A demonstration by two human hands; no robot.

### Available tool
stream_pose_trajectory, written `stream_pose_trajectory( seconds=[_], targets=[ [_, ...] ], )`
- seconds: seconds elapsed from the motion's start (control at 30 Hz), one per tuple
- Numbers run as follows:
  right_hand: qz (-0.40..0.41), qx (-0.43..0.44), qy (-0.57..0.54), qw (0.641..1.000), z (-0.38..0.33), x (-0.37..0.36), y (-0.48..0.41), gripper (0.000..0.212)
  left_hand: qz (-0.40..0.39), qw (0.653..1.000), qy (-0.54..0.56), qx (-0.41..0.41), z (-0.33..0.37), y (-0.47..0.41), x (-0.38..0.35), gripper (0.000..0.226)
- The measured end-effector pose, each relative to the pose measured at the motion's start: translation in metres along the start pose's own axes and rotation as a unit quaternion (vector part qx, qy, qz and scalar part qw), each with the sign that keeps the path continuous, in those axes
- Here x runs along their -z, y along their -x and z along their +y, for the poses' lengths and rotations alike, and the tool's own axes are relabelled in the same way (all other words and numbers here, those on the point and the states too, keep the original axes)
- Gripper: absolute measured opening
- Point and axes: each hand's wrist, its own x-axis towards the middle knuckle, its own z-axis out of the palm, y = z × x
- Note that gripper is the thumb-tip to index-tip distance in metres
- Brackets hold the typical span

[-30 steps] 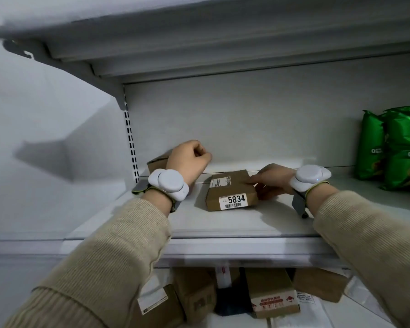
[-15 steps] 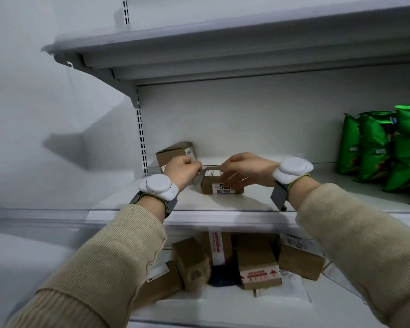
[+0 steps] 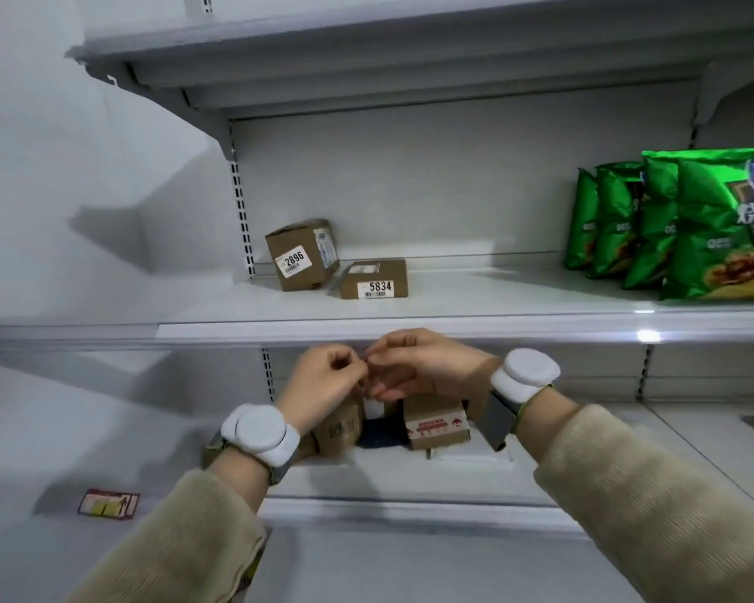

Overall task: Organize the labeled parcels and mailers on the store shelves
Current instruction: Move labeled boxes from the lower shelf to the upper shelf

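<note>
Brown cardboard parcels occupy two levels of the white store shelving. On the middle shelf (image 3: 453, 306), the parcel labeled 2896 (image 3: 302, 261) stands tilted at the left end against the back panel. The flatter parcel labeled 5834 (image 3: 374, 279) lies just to its right, near but apparently not touching. Both number labels face outward, which keeps them readable from the aisle. The green snack bags (image 3: 671, 228) stand well apart at the right end, so the left section serves as the parcel zone.

The left hand (image 3: 323, 385) and right hand (image 3: 427, 367) are below the middle shelf edge, in front of the lower shelf (image 3: 410, 493). The fingertips of both meet in a pinch. Whether they hold a small item between them cannot be determined. Each wrist carries a white puck-shaped band.

Behind the hands, unsorted parcels are clustered on the lower shelf: a cardboard box with a barcode (image 3: 340, 428), a red-printed carton (image 3: 436, 424), a dark mailer (image 3: 382, 433) between them. These likely remain to be sorted. The next parcel should be set to the right of 5834, label forward. A red-and-yellow card (image 3: 109, 503) lies on the floor at left.
</note>
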Motion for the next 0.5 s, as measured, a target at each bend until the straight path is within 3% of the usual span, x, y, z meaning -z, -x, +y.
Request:
stream_pose_trajectory(
  seconds=[0.13, 0.3, 0.5],
  targets=[
    [0.043, -0.047, -0.013, 0.998, 0.052, -0.001, 0.014, 0.007, -0.052, 0.998, -0.023, 0.035, -0.028, 0.022, -0.028, 0.015],
    [0.149, -0.066, -0.039, 0.986, 0.105, 0.017, 0.024, 0.025, -0.099, 0.992, -0.057, 0.045, -0.041, 0.035, -0.062, 0.007],
    [0.233, -0.069, -0.112, 0.964, 0.146, 0.039, 0.036, 0.021, -0.115, 0.99, -0.058, 0.05, -0.066, 0.031, -0.093, 0.003]
  ],
)
